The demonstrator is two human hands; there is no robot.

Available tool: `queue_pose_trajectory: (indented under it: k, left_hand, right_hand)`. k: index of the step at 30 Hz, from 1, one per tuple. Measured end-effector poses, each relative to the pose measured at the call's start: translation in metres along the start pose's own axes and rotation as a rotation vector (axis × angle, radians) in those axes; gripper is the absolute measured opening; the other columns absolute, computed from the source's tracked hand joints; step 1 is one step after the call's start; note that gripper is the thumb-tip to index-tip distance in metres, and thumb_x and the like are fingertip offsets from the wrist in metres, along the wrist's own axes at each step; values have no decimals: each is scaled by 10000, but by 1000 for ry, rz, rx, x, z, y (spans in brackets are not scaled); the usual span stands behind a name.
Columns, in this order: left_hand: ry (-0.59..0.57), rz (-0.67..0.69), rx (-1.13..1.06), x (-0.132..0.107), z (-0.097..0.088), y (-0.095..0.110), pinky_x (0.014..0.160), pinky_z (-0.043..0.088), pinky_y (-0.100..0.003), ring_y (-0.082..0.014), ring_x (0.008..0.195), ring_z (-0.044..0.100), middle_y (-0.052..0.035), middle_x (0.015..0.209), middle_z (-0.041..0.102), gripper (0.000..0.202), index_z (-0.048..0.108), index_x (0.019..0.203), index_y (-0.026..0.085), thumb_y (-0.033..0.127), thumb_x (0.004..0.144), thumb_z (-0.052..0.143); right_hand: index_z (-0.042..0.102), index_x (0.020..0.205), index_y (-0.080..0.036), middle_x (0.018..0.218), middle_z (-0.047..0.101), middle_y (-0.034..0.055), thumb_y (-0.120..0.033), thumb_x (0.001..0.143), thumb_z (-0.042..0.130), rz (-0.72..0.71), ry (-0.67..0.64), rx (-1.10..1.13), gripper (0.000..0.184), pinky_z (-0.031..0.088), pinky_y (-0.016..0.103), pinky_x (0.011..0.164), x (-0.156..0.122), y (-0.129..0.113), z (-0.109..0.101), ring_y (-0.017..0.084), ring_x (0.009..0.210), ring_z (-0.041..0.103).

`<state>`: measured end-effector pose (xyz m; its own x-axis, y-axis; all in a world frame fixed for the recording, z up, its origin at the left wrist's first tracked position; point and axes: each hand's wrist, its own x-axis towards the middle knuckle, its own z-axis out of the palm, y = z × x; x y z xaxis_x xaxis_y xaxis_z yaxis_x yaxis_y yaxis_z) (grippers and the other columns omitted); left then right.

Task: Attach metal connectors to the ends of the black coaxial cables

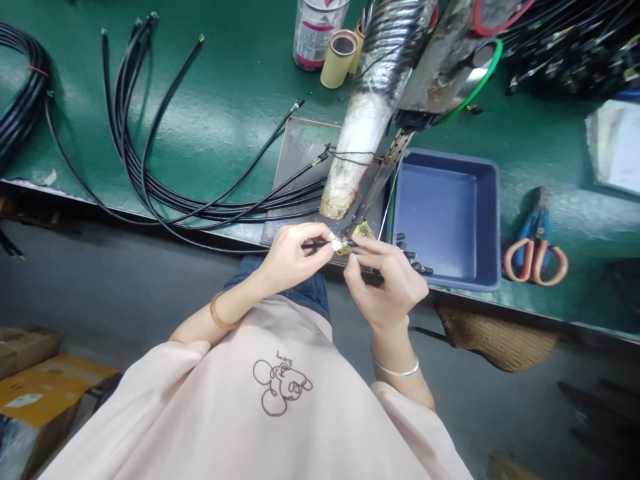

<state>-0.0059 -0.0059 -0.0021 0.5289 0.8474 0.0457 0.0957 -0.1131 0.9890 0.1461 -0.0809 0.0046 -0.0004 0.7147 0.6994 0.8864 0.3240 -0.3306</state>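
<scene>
My left hand point(300, 257) is closed in a pinch on the end of a black cable point(240, 251), just over the bench's front edge. Fine yellow and pale wires point(343, 251) show at the fingertips. Opposite it, my right hand point(385, 273) pinches close to these wires; the small piece between its fingertips is too hidden to name. Just beyond the fingers, a thin metal arm point(373, 190) slants down beside a pale wrapped tube point(353, 140). Several small black connectors point(423, 268) lie behind my right hand's fingers, by the tray.
A blue tray point(493, 220) stands to the right, with orange-handled pliers point(537, 243) beside it. More black cables point(125, 100) spread across the green bench point(240, 87) at left. A yellow cardboard roll point(336, 70) and a can point(313, 40) stand behind. A black cable pile point(570, 53) fills the far right.
</scene>
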Motion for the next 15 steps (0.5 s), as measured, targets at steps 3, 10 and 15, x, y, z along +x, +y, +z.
queue_pose_trajectory:
  k: [3,10,15]
  left_hand:
    - [12,14,25,1,1,-1,561,444,-158,-88,634,568,-25,744,674,133,651,765,133,227,841,595]
    - [72,145,117,4,1,2,576,419,-184,-98,651,552,-21,736,658,138,642,759,142,210,859,577]
    - [5,46,42,2,-1,-2,563,431,-169,-95,641,570,-21,729,668,133,637,744,138,221,836,587]
  right_hand:
    - [573,819,-240,958,796,45,-93,863,682,15,-7,-2,189,630,275,676,2,0,2,172,795,777]
    - [593,814,-235,984,790,52,-83,831,712,18,29,-5,193,633,278,702,3,1,2,175,804,774]
    - [551,788,-237,1003,791,57,-80,828,688,-32,-28,-9,212,614,248,650,0,1,1,158,758,769]
